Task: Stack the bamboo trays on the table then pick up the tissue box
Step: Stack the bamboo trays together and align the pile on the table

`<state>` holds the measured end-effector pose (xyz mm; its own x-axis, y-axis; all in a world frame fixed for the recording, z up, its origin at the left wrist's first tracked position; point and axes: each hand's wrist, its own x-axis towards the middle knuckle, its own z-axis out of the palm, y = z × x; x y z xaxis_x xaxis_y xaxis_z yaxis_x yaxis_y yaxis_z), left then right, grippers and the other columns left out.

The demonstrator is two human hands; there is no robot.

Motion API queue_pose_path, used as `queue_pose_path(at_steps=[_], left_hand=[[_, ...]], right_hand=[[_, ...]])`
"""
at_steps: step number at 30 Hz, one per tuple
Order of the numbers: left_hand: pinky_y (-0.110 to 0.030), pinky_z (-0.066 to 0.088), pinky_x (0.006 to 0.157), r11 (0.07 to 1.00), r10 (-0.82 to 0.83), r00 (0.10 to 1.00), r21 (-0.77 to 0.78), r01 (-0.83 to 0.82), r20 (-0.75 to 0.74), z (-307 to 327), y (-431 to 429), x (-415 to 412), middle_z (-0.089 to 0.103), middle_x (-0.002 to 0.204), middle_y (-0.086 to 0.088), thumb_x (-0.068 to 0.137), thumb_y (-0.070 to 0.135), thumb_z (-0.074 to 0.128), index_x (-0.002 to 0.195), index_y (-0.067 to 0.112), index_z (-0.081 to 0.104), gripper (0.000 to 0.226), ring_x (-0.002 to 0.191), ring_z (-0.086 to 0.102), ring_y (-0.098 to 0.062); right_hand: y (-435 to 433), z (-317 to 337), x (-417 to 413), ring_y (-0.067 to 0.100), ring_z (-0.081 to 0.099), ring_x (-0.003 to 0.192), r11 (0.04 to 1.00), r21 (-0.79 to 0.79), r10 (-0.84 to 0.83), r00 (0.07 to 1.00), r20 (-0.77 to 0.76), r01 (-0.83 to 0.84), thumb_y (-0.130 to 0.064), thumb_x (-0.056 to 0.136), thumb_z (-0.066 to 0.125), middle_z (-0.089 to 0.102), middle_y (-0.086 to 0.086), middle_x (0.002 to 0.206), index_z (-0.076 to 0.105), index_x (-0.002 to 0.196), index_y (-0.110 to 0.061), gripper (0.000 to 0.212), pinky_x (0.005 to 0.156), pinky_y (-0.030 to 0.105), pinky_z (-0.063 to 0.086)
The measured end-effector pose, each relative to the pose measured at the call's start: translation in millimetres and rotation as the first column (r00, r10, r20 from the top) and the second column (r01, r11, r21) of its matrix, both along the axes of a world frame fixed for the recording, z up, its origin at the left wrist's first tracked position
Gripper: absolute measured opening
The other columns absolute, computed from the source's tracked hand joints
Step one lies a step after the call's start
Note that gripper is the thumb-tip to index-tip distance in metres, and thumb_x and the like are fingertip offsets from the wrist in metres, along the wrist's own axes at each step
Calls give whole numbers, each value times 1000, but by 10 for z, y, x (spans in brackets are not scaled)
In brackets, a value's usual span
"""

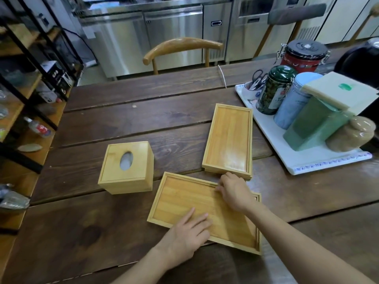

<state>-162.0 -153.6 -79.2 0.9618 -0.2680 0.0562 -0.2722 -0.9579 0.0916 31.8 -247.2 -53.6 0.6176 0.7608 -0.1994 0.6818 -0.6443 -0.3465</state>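
Note:
A large bamboo tray [184, 199] lies near the front of the dark wooden table [123, 124]. My left hand [187, 230] rests flat on its near edge, fingers spread inside the tray. My right hand [235, 191] presses on its far right rim, fingers curled over the edge. Just beyond it sits a narrower stack of bamboo trays [228, 138], lengthwise away from me. A square bamboo tissue box [127, 167] with an oval opening on top stands to the left of the trays, untouched.
A white tray [307, 158] at the right holds several tins and jars, a green box and a cup with scissors. A wooden chair [182, 48] stands at the table's far side. Black shelving [24, 89] runs along the left.

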Motion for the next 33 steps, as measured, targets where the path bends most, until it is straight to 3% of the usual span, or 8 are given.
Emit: queue_pose_path(at_steps=[4, 11, 16, 19, 21, 24, 28, 33], left_hand=[[-49, 52, 94, 998, 64, 979, 15, -68, 191, -108, -35, -80, 75, 100, -10, 92, 3, 43, 74, 13, 53, 23, 109, 67, -18], [-50, 53, 92, 999, 34, 895, 16, -46, 446, -106, -7, -125, 75, 90, -9, 89, 11, 58, 64, 16, 51, 26, 80, 68, -8], [-46, 43, 105, 997, 45, 852, 36, -75, 522, -108, 77, -130, 76, 98, -8, 87, 11, 63, 71, 15, 52, 21, 106, 67, -12], [-41, 20, 117, 956, 268, 835, -25, -292, 480, 68, 214, -57, 64, 125, -14, 86, 31, 57, 95, 14, 54, 20, 124, 49, -22], [-40, 11, 119, 840, 538, 791, -263, -475, 291, 207, 242, -5, 37, 143, -14, 80, 44, 54, 120, 14, 46, 50, 134, 33, -28], [-36, 11, 118, 427, 781, 622, -680, -597, -56, 460, 181, 123, 5, 156, 8, 83, 53, 53, 141, 31, 19, 72, 145, 9, -17], [-37, 30, 113, -129, 543, 668, -837, -532, -509, 727, 75, 429, 30, 147, 10, 84, 44, 63, 147, 36, 4, 86, 139, 33, -16], [-28, 36, 105, -87, 584, 638, -820, -566, -503, 836, -50, 809, 48, 137, 7, 98, 23, 46, 148, 26, 20, 57, 125, 46, -10]], right_hand=[[51, 78, -93, 33, 57, 100, 997, -12, -77, 996, -33, 77, -39, 92, 45, 62, 11, 105, 41, 87, -14, 26, 81, 41, 41], [68, 106, -111, 32, 56, 105, 981, -134, -150, 985, -90, 137, -50, 93, 35, 59, 15, 115, 53, 106, -6, 49, 84, 40, 42], [66, 258, -149, 33, 57, 93, 989, 17, -144, 973, -181, 150, -48, 94, 31, 54, 9, 99, 42, 88, -13, 37, 76, 40, 42], [26, 334, -74, 26, 51, 71, 940, 193, -228, 941, -251, 280, -45, 94, 36, 46, 2, 78, 40, 74, -14, 37, 63, 37, 38], [18, 398, -10, 20, 43, 61, 873, 304, -289, 908, -304, 380, -41, 94, 40, 43, 0, 67, 39, 68, -14, 38, 55, 33, 33], [29, 487, 78, 19, 42, 63, 760, 391, -369, 841, -396, 518, -36, 95, 43, 43, 2, 66, 43, 71, -9, 36, 55, 33, 31], [83, 552, 140, 16, 39, 62, 657, 411, -423, 760, -493, 632, -36, 95, 42, 42, 3, 67, 43, 73, -8, 36, 53, 29, 31], [99, 567, 249, 15, 42, 65, 623, 397, -447, 723, -526, 674, -29, 96, 41, 46, 2, 72, 49, 83, -5, 28, 53, 25, 32]])
